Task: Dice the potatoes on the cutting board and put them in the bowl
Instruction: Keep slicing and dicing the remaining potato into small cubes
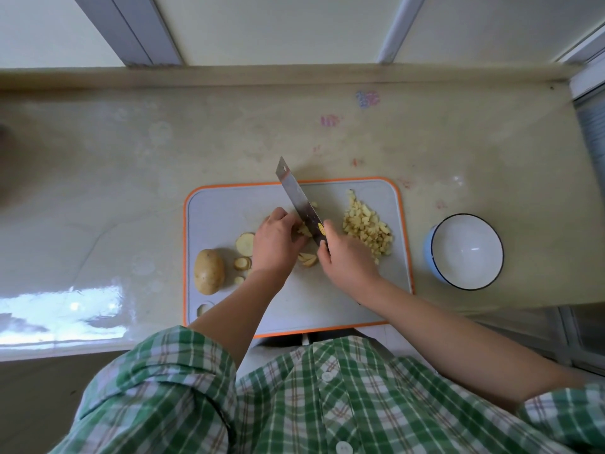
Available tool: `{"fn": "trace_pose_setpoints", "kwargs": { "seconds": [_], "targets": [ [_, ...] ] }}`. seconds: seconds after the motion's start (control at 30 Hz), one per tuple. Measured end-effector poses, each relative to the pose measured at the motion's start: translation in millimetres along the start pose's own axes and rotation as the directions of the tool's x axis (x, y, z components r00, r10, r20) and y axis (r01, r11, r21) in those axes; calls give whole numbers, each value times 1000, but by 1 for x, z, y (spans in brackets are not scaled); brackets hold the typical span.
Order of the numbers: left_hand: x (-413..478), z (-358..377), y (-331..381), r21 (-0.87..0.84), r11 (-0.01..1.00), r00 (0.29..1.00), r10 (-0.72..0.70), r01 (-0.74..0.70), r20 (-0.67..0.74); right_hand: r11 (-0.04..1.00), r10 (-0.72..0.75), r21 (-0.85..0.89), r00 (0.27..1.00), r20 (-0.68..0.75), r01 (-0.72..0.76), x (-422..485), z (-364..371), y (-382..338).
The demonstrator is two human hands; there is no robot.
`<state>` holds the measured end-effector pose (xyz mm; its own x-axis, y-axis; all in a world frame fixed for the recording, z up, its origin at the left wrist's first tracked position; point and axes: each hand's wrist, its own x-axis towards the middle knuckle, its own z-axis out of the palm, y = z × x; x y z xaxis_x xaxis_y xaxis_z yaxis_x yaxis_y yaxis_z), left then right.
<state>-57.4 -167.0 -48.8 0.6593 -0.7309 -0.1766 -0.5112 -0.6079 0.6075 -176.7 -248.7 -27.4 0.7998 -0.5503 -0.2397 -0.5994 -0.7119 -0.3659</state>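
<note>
- Dicing is partway, head view: your right hand [347,260] grips the knife [299,201], and your left hand [278,247] curls over potato strips [304,230] on the cutting board [222,208].
- Done: diced pile [366,229], right of the blade.
- Left: slices [245,244], whole potato [209,271]; the bowl [466,253] holds nothing yet.

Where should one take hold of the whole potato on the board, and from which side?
Probably grip the whole potato across its narrow middle, from above. It lies flat, long axis pointing away from the person; its left flank is free, while slices lie near its right.
</note>
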Motion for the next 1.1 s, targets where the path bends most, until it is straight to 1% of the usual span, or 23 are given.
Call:
{"fn": "trace_pose_setpoints", "kwargs": {
  "seconds": [0.13, 0.23, 0.4, 0.6, 0.87, 1.1],
  "targets": [
    [-1, 0, -1, 17, 1000, 1000, 5, -5, 9, 993, 34, 113, 999, -32, -31, 0, -2, 4],
    [-2, 0, -2, 24, 1000, 1000, -2, 2, 8, 983, 46, 182, 999, -27, -41, 0, -4, 6],
    [-4, -1, -4, 27, 1000, 1000, -7, 6, 12, 990, -17, 141, 1000, -3, 17, -4, -9, 3],
    [-2, 1, -3, 21, 1000, 1000, -17, 17, -7, 992, -23, 123, 1000, 6, 22, -2, -6, 0],
    [-1, 4, -4, 13, 1000, 1000, -4, 4, -19, 999, -24, 26, 1000, 8, 24, 1, 1, -3],
    [-2, 2, -5, 32, 999, 1000, 31, -31, 3, 996, 36, 88, 999, -26, -34, 3, -4, 5]
  ]
}}
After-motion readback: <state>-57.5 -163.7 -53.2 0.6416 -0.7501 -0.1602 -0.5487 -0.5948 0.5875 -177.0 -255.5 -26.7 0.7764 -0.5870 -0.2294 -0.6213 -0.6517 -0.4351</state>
